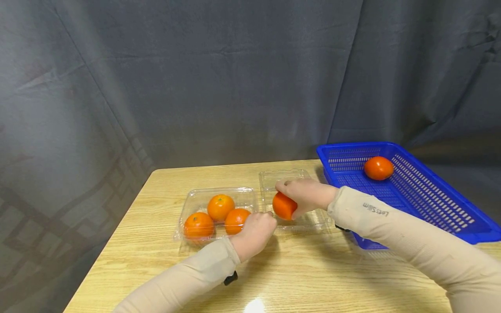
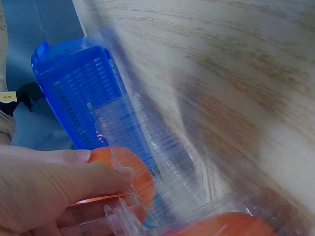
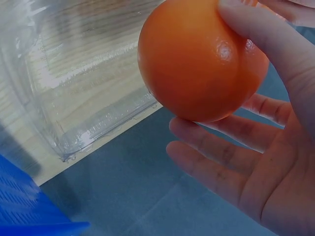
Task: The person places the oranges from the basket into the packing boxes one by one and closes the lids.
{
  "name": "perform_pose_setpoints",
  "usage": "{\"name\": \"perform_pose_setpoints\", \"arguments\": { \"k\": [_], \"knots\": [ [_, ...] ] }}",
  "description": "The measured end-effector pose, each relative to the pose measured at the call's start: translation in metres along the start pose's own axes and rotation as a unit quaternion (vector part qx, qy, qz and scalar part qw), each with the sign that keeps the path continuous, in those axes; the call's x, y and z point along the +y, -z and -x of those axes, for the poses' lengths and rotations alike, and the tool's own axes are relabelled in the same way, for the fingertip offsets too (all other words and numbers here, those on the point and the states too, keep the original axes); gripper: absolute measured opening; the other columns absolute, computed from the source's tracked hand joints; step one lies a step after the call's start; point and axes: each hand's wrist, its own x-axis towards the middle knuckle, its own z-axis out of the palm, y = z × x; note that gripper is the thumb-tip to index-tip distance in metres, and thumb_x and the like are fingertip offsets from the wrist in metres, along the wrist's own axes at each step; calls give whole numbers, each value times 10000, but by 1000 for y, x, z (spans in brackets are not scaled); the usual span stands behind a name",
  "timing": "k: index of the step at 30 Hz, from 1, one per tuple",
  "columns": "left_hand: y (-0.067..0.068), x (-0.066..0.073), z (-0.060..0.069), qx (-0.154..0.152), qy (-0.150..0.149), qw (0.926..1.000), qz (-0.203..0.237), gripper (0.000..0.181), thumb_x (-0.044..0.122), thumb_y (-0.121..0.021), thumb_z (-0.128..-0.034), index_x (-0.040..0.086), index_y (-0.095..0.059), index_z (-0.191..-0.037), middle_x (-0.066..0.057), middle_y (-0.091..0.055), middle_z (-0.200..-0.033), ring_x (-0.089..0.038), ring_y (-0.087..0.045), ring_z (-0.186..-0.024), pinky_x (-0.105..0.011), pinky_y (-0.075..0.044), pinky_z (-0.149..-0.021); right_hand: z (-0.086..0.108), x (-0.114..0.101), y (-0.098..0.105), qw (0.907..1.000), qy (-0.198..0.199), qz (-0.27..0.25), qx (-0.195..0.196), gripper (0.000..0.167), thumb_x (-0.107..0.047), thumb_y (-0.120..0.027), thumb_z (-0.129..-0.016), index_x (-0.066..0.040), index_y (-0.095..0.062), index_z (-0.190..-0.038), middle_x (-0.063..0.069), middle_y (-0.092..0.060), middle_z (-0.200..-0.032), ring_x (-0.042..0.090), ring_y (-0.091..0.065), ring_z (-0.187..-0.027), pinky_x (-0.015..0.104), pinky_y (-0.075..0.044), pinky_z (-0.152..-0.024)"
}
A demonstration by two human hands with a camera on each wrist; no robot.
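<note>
My right hand grips an orange above the lid half of a clear plastic clamshell box. In the right wrist view, the thumb lies across the near side of that orange, with other fingers behind and under it. My left hand is at the right front of the box's other half, where three oranges lie. In the left wrist view, its thumb and fingers pinch the clear plastic edge. The head view hides the left fingertips.
A blue perforated basket stands at the right of the wooden table, with one orange inside. Grey curtain hangs behind the table's back edge. Bare wood lies in front of the box.
</note>
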Motion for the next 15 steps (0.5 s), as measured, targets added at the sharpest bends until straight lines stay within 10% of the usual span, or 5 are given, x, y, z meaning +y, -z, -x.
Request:
{"name": "perform_pose_setpoints", "arguments": {
  "k": [15],
  "knots": [
    [0, -1, 2, -10, -11, 10000, 90, 133, 73, -720, -701, 179, -664, -758, 87, -649, -711, -20, -601, -581, -136, -461, -492, -7, -5, -8, 9995, -67, -52, -311, 603, -285, -839, -626, -104, -500, -1090, 53, -626, -919, 184, -593, -764, 346, -524, -720]
  ]
}}
